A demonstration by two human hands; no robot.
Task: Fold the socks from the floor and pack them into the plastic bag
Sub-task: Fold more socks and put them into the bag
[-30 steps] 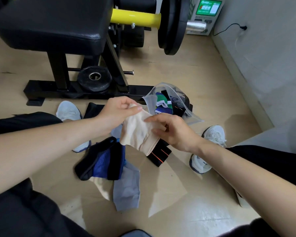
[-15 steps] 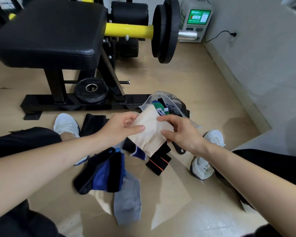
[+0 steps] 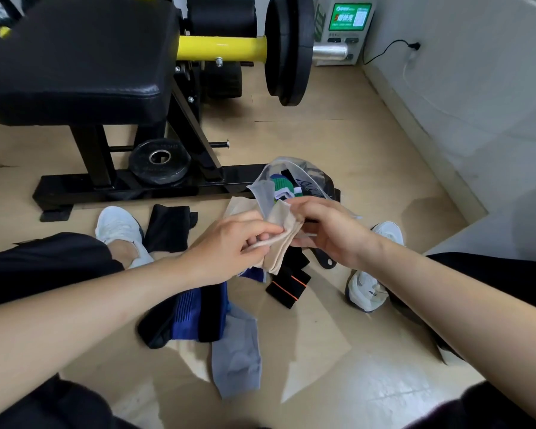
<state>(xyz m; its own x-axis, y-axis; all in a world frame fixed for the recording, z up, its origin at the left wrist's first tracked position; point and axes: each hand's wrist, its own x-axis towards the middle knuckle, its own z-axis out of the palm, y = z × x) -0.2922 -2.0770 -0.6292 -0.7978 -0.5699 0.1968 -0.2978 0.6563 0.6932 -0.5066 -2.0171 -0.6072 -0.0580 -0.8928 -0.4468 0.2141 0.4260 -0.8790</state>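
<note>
A folded beige sock [image 3: 281,239] is held above the floor between both hands. My left hand [image 3: 229,246] pinches its near edge, and my right hand [image 3: 328,230] pinches its far top corner. Just behind it lies the clear plastic bag [image 3: 294,171], its mouth facing me, with green, white and black socks inside. Loose on the floor below are a black-and-blue sock [image 3: 189,314], a grey sock [image 3: 237,357], a black sock with an orange stripe [image 3: 288,286] and a black sock [image 3: 169,227].
A black weight bench [image 3: 84,63] with a yellow bar and weight plates [image 3: 287,48] stands behind the pile. My white shoes [image 3: 119,227] [image 3: 369,289] flank the socks. A wall [image 3: 461,88] runs along the right, with a small kiosk machine [image 3: 347,23] in the corner.
Both hands carried the beige sock forward and up toward the bag's mouth. It went from a flat, spread shape to a narrower fold pinched between the fingers.
</note>
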